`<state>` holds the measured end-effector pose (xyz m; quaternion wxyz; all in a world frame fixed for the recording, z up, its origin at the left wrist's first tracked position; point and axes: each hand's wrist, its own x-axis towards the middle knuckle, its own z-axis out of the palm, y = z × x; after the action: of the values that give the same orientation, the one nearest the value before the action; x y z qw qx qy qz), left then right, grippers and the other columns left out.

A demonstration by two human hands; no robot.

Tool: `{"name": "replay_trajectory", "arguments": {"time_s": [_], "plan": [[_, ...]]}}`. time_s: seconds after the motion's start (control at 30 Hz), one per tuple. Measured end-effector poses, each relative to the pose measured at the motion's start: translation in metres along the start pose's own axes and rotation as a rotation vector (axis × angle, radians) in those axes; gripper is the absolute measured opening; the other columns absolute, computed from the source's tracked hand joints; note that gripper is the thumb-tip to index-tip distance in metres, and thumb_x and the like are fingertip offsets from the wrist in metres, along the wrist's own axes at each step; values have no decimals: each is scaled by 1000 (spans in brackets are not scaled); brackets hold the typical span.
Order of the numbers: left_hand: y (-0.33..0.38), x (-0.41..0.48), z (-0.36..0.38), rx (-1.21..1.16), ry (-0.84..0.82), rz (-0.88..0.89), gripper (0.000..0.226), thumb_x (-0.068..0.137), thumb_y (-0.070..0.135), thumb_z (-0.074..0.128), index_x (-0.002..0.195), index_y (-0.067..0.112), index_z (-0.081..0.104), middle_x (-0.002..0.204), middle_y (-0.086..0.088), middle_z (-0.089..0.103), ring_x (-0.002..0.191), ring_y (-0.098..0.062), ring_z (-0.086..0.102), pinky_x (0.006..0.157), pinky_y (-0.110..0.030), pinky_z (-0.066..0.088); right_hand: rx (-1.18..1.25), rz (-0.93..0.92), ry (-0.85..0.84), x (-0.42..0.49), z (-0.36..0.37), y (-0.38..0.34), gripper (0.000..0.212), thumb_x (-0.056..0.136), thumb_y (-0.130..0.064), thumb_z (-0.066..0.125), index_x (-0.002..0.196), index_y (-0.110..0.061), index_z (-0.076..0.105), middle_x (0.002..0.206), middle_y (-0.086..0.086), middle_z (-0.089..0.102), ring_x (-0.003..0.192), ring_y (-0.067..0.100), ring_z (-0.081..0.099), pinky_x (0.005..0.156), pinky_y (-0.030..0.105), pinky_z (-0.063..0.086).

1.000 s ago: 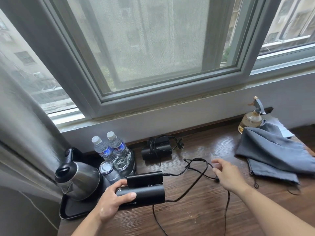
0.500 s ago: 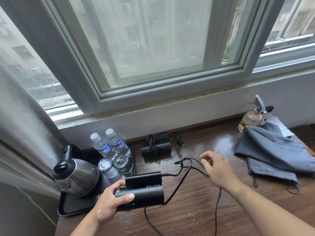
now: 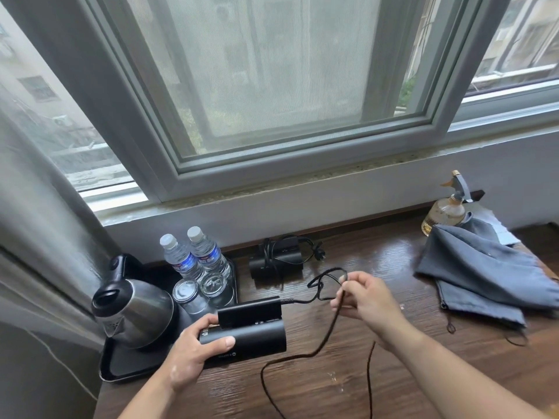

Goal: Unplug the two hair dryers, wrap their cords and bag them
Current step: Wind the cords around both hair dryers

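Hair dryer (image 3: 251, 337), black and folded, lies at the right edge of the black tray (image 3: 121, 367); my left hand (image 3: 193, 355) grips its near end, fingers curled round it. Right of the tray, my right hand (image 3: 369, 300) pinches its loose cord (image 3: 299, 301). The second hair dryer (image 3: 276, 261), cord wrapped, sits past the tray's far right corner. Grey cloth bags (image 3: 484, 273) lie far right of the tray.

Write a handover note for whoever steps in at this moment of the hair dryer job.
Left hand grips the near hair dryer on the table.
Right hand pinches its cord, loose, running off the bottom edge; plug unseen.
Far hair dryer lies by the wall, cord wrapped, plug free.
To do: wrap the near cord, put both into the grey bags.
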<state>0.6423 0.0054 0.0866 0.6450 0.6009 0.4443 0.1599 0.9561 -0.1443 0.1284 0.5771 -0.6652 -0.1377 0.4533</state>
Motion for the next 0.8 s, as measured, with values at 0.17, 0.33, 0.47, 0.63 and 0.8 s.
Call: {"name": "replay_trajectory", "arguments": {"time_s": [0.17, 0.33, 0.47, 0.63, 0.8], "plan": [[-3, 0, -15, -22, -6, -10, 67, 47, 42, 98, 103, 14, 73, 103, -25, 73, 91, -35, 70, 95, -48, 51, 20, -43, 137, 17, -35, -38, 27, 88, 3, 34, 86, -9, 58, 60, 0, 39, 41, 9, 30, 39, 17, 21], [-4, -9, -24, 15, 58, -17, 50, 63, 18, 95, 101, 0, 67, 80, -8, 77, 70, -15, 71, 67, -18, 56, -69, -178, 152, 31, -75, -69, 20, 99, -10, 48, 85, -14, 62, 58, -5, 36, 41, 4, 29, 35, 17, 19], [-7, -19, -36, 32, 137, -35, 26, 75, -2, 81, 97, -2, 68, 76, -8, 77, 63, -6, 69, 60, -11, 52, -32, -223, 262, 45, -102, -78, 22, 102, -14, 49, 84, -16, 61, 60, -4, 36, 37, 2, 29, 32, 15, 19], [-23, -20, -62, -4, 157, -56, 86, 35, 49, 99, 104, 5, 71, 102, -25, 73, 86, -30, 70, 89, -42, 51, 26, -229, 443, 60, -146, -77, 27, 101, -10, 47, 78, -18, 59, 46, -11, 42, 30, -1, 27, 30, 10, 14], [-28, -26, -76, 34, 184, -74, 93, 28, 51, 99, 102, 2, 70, 95, -23, 74, 80, -26, 70, 72, -28, 58, -176, -130, 663, 65, -191, -60, 20, 98, -18, 51, 80, -18, 61, 67, 5, 41, 44, 16, 33, 36, 14, 21]]}}
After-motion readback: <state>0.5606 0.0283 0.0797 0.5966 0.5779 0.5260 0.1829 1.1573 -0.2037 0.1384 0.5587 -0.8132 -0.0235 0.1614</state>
